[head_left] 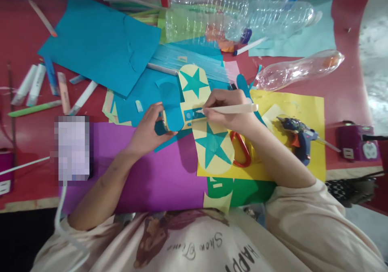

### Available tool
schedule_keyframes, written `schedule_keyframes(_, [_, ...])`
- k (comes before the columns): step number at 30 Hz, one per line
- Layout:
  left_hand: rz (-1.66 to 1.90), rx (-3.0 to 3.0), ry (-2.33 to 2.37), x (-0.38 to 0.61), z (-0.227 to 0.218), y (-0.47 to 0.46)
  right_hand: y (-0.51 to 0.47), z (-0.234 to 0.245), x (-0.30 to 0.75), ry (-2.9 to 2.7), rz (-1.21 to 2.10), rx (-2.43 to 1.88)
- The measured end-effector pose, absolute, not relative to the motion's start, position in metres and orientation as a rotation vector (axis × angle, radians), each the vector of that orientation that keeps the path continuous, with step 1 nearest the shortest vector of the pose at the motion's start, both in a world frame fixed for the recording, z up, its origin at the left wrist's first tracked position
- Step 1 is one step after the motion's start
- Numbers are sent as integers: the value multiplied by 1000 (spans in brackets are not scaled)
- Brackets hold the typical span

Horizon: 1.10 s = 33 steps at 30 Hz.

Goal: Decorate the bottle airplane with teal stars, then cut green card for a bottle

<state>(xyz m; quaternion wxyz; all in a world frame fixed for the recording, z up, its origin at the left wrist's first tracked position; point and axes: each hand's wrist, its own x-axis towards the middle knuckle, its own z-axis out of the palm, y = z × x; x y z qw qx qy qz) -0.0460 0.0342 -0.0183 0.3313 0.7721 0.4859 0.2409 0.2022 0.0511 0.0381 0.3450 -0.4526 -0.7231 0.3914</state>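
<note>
My left hand [148, 131] is curled around the left end of a paper craft [186, 122], thumb and fingers on either side of it. The craft has a pale yellow body, rounded flaps with a teal star [214, 146] on the near and far ones, and a blue rounded flap [175, 110] on the left. My right hand [227, 108] is closed around a cream-barrelled pen [238, 109]. The pen's tip is at a small blue rectangle on the craft's body; I cannot tell whether it touches.
Red-handled scissors [242, 152] and a glue gun [300, 138] lie on a yellow sheet [313, 106] at right. Purple paper [145, 175] spreads in front. Plastic bottles [206, 19] lie at the back; several markers [36, 84] and a phone [74, 148] are at left.
</note>
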Motion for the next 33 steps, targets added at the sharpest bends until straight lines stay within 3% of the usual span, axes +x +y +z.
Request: schedule_keyframes(33, [623,1963,1295,-45,-16,34,51,40,205,-1914,1135,-1130])
